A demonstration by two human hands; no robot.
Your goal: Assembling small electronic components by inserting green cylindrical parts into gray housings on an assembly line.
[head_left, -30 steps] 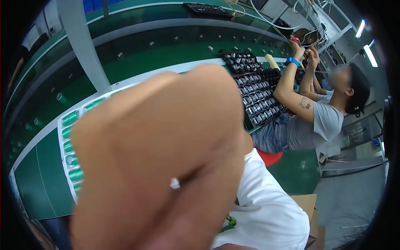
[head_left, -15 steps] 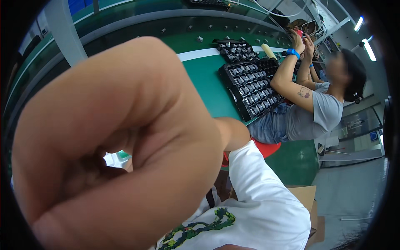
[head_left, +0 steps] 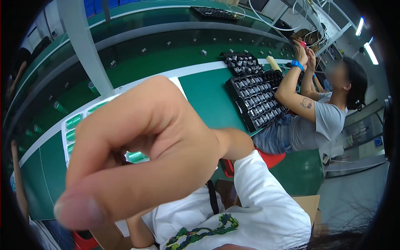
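Your curled right hand [head_left: 179, 143] hid some green tubes [head_left: 74, 121]; you needed clearer sight. I couldn't tell its grip; your left hand was hidden.

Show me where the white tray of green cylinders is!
In the head view, the white tray lies left of centre on the green table, partly hidden behind the person's right hand.

- A flat white tray [head_left: 180, 85] lies on the green counter [head_left: 206, 89], on the left; its far right corner shows bare white, and much of its middle is hidden behind the right hand [head_left: 179, 143].
- Glossy green cylinders [head_left: 74, 121] lie on their sides in the tray, set one nearer than another along its left edge.
- Another green cylinder [head_left: 135, 157] shows through the gap between curled fingers and thumb.
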